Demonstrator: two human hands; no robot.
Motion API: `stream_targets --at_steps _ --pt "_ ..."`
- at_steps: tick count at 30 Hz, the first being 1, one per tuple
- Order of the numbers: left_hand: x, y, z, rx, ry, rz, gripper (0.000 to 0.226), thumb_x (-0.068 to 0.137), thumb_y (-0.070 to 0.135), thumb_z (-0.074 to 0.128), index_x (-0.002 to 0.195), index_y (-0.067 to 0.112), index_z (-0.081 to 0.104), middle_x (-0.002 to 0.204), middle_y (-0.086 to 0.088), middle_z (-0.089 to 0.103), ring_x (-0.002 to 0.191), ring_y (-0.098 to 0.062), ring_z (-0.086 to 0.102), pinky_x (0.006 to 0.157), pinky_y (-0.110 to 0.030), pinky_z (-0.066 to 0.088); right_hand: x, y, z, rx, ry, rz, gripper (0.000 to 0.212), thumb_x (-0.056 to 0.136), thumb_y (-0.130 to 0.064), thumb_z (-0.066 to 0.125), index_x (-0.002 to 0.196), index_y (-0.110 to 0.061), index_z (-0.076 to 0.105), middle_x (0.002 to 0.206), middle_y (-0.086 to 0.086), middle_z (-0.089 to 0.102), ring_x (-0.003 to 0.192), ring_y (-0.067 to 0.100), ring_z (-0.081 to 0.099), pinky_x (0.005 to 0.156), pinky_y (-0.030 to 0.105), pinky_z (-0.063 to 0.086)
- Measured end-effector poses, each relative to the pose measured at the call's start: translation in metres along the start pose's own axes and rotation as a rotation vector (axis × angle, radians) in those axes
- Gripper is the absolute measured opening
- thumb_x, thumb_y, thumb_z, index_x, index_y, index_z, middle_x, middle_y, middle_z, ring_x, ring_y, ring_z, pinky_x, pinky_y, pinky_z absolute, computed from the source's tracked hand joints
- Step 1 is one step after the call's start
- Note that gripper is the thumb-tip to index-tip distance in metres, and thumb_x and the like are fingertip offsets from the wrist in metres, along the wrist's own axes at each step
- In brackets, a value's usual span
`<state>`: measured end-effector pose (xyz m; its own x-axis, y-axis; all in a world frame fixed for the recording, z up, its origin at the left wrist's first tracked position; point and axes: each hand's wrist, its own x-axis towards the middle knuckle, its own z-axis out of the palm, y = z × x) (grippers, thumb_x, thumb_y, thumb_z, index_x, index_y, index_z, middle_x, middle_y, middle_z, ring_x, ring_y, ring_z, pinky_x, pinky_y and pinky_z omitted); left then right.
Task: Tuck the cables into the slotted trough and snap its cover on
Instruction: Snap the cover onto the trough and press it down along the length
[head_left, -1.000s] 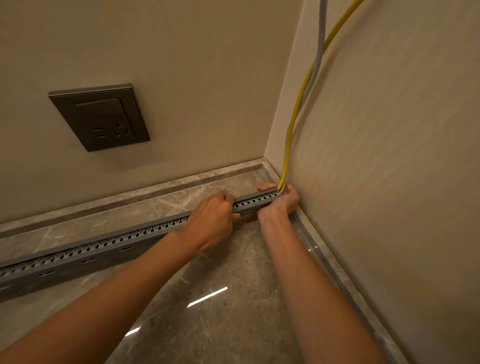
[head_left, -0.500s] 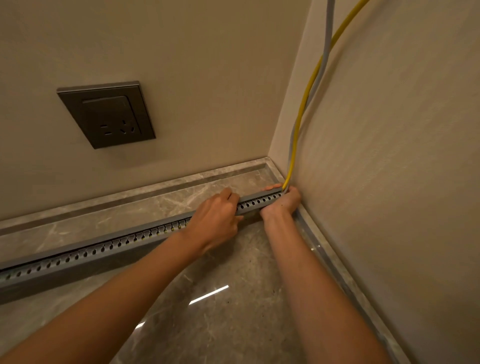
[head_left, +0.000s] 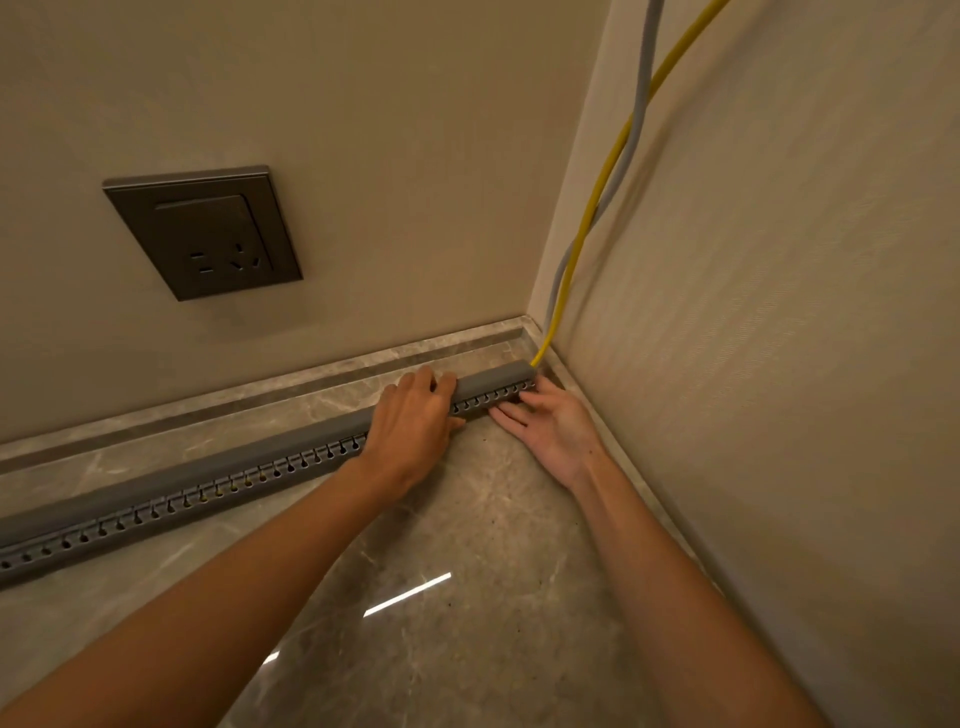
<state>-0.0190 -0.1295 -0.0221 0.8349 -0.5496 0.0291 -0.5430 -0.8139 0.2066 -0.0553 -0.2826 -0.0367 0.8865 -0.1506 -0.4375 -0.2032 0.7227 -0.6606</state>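
Counter (head_left: 467, 571) carried the slotted trough (head_left: 208, 501) along the wall, its cover (head_left: 234, 462) seated over the visible length, with yellow cable (head_left: 587, 223) and grey cable (head_left: 641, 104) dropping to its corner end. Your left hand (head_left: 415, 421) curled over the cover and your right hand (head_left: 550, 426) lay straight-fingered against the trough. Likely only final pressing remained.

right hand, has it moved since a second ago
Yes. The right hand has let go of the trough end and drawn back from the yellow cable.

One yellow cable (head_left: 594, 208); one grey cable (head_left: 649, 52); one trough (head_left: 291, 470); one cover (head_left: 493, 376); one socket (head_left: 202, 234).
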Motion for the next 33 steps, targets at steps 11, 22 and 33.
stream_targets --at_steps 11,22,33 --pt "0.012 -0.009 -0.012 -0.090 -0.075 0.071 0.037 0.098 0.034 0.032 0.124 0.014 0.050 0.116 -0.014 0.056 0.104 -0.031 0.054 0.079 -0.037 0.043 0.005 0.005 -0.005 -0.104 -0.059 -0.105 0.026 0.095 0.007 0.035 0.108 -0.009 0.052 0.100 0.006 0.060 0.093 0.016 0.058 0.099 0.045 0.040" --pt "0.017 -0.014 -0.018 -0.188 -0.053 0.084 0.031 0.100 0.027 0.031 0.097 0.009 0.056 0.095 -0.014 0.062 0.092 -0.035 0.057 0.068 -0.034 0.035 0.007 0.009 -0.008 -0.033 -0.093 -0.147 0.027 0.094 0.007 0.037 0.101 -0.012 0.054 0.100 0.008 0.062 0.090 0.014 0.064 0.074 0.027 0.058" --pt "0.025 -0.020 -0.014 -0.135 -0.132 0.026 0.023 0.098 0.017 0.033 0.109 0.004 0.049 0.110 -0.025 0.061 0.099 -0.039 0.056 0.080 -0.042 0.044 0.011 0.009 -0.007 -0.144 -0.043 -0.159 0.025 0.094 0.006 0.038 0.097 -0.011 0.057 0.098 0.009 0.063 0.091 0.016 0.061 0.078 0.029 0.055"
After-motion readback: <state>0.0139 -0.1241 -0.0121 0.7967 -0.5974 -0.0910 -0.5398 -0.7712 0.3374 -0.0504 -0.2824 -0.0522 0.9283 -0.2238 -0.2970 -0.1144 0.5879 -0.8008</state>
